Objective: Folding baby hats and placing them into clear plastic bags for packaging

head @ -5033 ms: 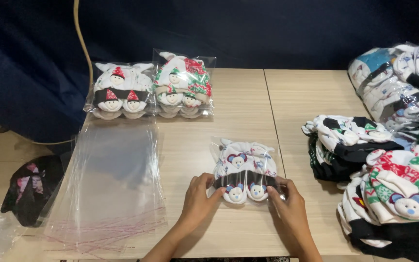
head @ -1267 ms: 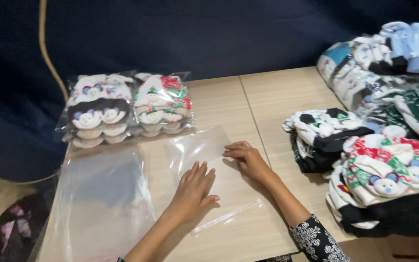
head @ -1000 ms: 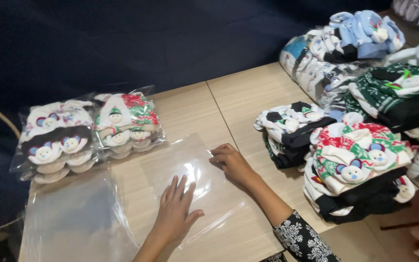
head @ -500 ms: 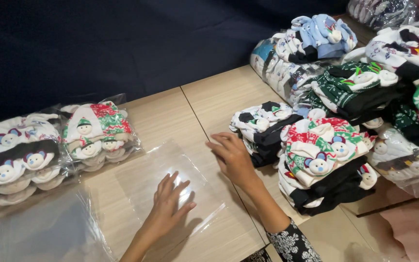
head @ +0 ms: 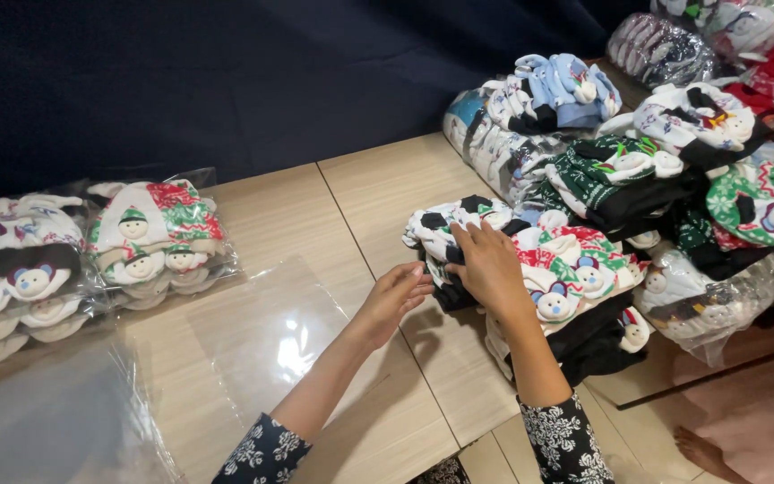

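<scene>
Head view. Right hand (head: 487, 260): laid palm-down on a small stack of black-and-white patterned socks (head: 445, 229), fingers curled over its top, grasping it. The stack sits on the wooden worktop (head: 378, 188), at the near left edge of a large heap of folded snowman-pattern socks (head: 674, 179) occupying the right side. Left hand (head: 396, 296): fingers loosely spread and empty, hovering just beside the same stack on its left, whether touching it cannot be told. Clear plastic bag (head: 270, 332): flat on the worktop, left of the left hand. Two bagged sock packs (head: 150, 237) at the far left, side by side. Further clear bags (head: 38, 421) at lower left.
</scene>
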